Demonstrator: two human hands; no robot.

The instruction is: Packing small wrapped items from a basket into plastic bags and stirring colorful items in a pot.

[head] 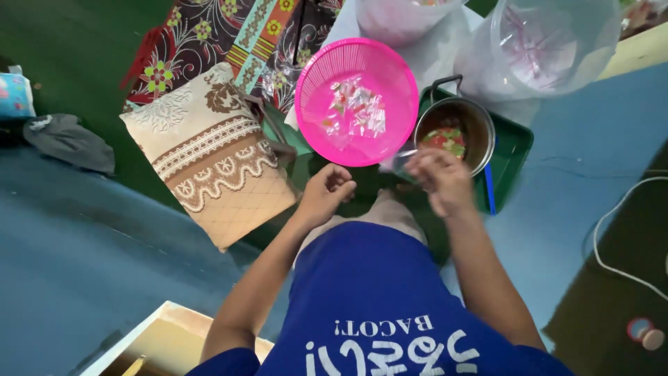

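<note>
My right hand (442,179) pinches a small clear plastic bag (402,161) just in front of a metal pot (456,125) that holds red and green bits. The hand is blurred. My left hand (328,192) is curled shut just below a pink plastic basket (316,90); nothing shows in its fingers. Small filled clear packets (355,106) lie inside the basket. Both hands hover over my knee, above the floor.
The pot stands on a green tray (513,147). Large clear plastic bags (539,45) lie behind it. A beige patterned cloth (216,157) and floral fabrics (209,35) lie at left. A white cable (626,223) runs at right, a wooden box (156,345) at bottom left.
</note>
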